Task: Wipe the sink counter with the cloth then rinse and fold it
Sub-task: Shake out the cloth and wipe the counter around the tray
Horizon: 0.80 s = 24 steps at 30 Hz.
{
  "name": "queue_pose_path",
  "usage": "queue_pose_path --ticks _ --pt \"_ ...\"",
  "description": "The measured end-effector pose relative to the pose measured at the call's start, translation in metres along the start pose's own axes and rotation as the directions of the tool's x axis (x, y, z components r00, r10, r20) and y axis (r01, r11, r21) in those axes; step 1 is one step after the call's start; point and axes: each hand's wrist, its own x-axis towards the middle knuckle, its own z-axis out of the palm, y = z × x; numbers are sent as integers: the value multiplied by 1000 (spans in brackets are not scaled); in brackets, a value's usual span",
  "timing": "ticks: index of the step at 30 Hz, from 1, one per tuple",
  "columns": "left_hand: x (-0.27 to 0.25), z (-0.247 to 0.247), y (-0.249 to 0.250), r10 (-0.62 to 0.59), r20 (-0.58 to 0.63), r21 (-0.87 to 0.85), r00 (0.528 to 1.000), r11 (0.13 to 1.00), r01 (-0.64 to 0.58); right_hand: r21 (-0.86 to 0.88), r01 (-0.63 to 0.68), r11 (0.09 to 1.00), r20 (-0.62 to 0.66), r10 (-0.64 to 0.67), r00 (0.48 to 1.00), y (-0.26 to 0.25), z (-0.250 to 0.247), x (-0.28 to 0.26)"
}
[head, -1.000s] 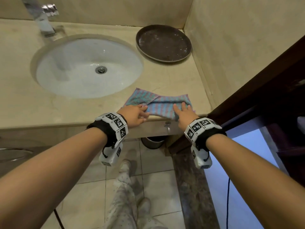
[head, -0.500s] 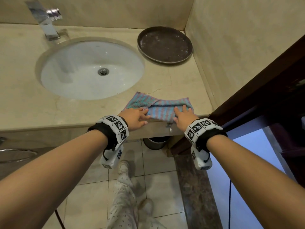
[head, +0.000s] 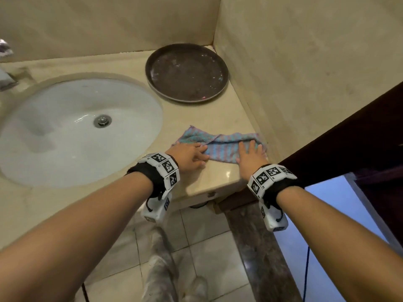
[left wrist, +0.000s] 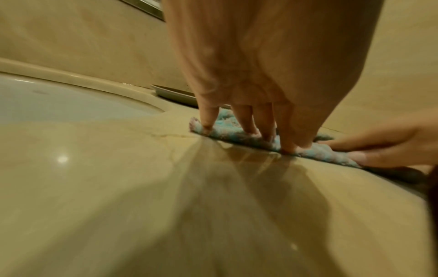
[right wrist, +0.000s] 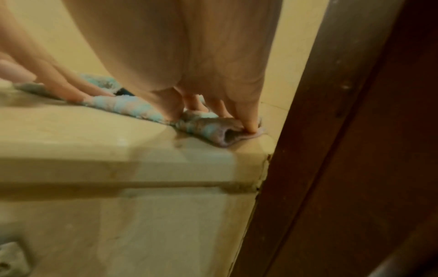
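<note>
The cloth [head: 220,147] is pressed flat on the counter [head: 135,62] just right of the sink [head: 72,131], its long axis running left to right, by the left hand [head: 188,155] and right hand [head: 249,156], fingers straight, one on each end.

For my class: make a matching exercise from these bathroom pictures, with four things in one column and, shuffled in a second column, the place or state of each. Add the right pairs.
Things
1. cloth
2. round brown tray
3. drain plug
4. left hand

Places or states
A. in the counter's back corner, by the walls
B. at the bottom of the white basin
C. folded flat on the counter, near its front right corner
D. fingers straight, pressing the cloth's left end

Pairs: 1-C, 2-A, 3-B, 4-D
</note>
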Motion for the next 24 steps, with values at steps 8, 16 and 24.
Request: queue_pose_path --ticks 8,16,24 --pt "45 -41 -51 43 -138 56 990 998 -36 -38 28 999 27 -27 999 -17 -38 45" --pt "51 -74 -84 115 -104 129 988 986 -101 -159 110 981 -38 -118 992 -60 -98 69" --pt "-6 -134 -189 -71 -228 37 971 996 81 119 365 923 96 -377 921 -164 -151 87"
